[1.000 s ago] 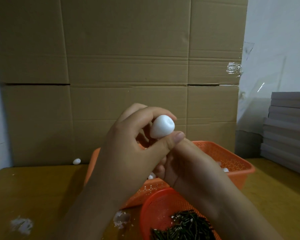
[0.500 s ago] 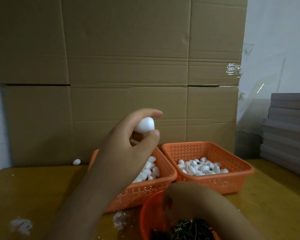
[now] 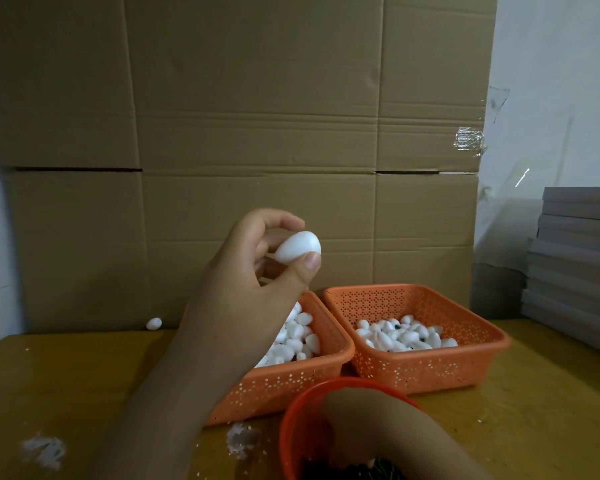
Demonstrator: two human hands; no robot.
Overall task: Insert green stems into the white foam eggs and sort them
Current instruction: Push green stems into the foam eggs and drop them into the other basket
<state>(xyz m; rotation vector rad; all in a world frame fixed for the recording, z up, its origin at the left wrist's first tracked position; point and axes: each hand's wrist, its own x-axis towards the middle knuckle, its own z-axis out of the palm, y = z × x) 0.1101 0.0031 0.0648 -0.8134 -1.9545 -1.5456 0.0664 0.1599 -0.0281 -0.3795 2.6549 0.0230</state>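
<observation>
My left hand (image 3: pixel 257 271) is raised above the left orange basket (image 3: pixel 291 386) and pinches a white foam egg (image 3: pixel 298 247) between thumb and fingers. That basket holds several plain foam eggs (image 3: pixel 298 337). The right orange basket (image 3: pixel 430 368) holds several eggs with dark stem ends (image 3: pixel 406 336). My right hand (image 3: pixel 371 427) reaches down into the round red bowl (image 3: pixel 291 427) of green stems (image 3: pixel 361 474) at the bottom edge. Its fingers are hidden among the stems.
A tall cardboard wall (image 3: pixel 239 150) stands behind the baskets. One loose egg (image 3: pixel 154 323) lies at its foot on the wooden table (image 3: pixel 66 393). Foam crumbs (image 3: pixel 45 452) lie at the front left. Grey boards (image 3: pixel 575 265) are stacked at the right.
My right hand left the egg and dropped into the red bowl of stems. My left hand stayed raised with the egg and turned it slightly.
</observation>
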